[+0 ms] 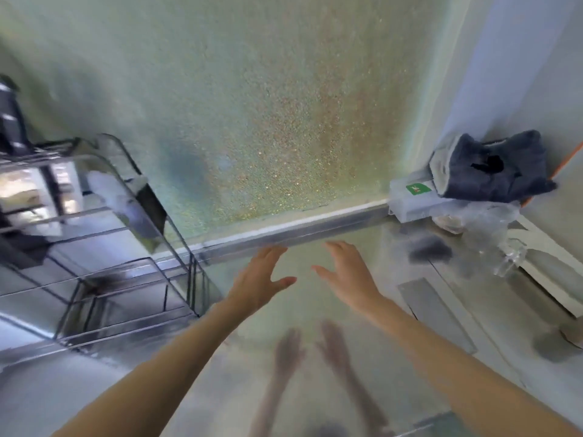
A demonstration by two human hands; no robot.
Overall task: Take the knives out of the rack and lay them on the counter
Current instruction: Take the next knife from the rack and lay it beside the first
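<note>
Both hands hover side by side over the glossy counter (315, 405), palms down and empty, with their blurred reflection showing in the surface at six o'clock. The left hand (258, 279) has its fingers extended and loosely together, thumb splayed out toward three o'clock; the right hand (347, 272) mirrors it, fingers straight and slightly parted, thumb pointing to nine o'clock. Neither touches anything, and the two thumbs stay apart. The wire rack (104, 266) stands at nine o'clock from the hands, against the speckled wall (252, 105); the picture is smeared there and I cannot tell whether knives sit in it, nor make out any knife on the counter. A dark container (11, 121) rises at the rack's far left. At two o'clock, in the corner, a dark blue cloth (492, 168) lies on a clear plastic box (410, 200) with a green label, crumpled clear plastic (492, 228) just beside it.
</note>
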